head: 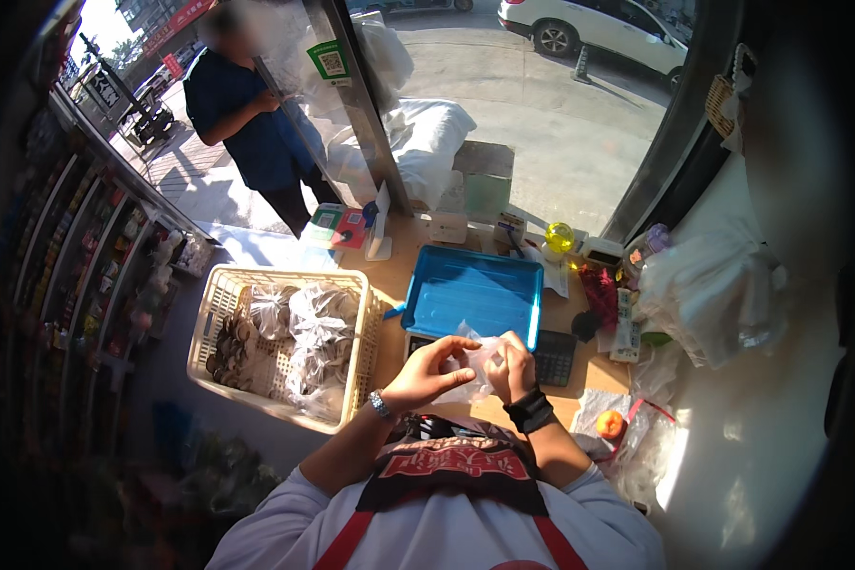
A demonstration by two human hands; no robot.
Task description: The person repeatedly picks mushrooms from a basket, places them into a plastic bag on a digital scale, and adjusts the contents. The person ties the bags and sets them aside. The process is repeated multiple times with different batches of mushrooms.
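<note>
My left hand point(434, 374), with a metal watch or bracelet at the wrist, touches a thin clear plastic bag point(476, 388) with curled, parted fingers. On the bag's other side my right hand point(511, 367), wearing a black wristband, pinches the plastic between bent fingers. What the bag holds, if anything, is hidden. Just beyond the hands lies a blue tray point(470, 292), resting on what seems to be a scale. A black calculator point(556, 358) is right of my right hand. Left of the hands stands a cream plastic basket point(362, 342) with knotted plastic bags point(320, 320) and loose brown, flat pieces point(234, 349).
A person point(242, 121) in a blue shirt stands beyond the glass at the left. Payment code signs point(336, 224), a yellow ball-shaped item point(559, 237) and small boxes line the table's far side. Hanging plastic bags point(712, 292) and an orange fruit point(610, 425) are at the right; shelves point(100, 263) at the left.
</note>
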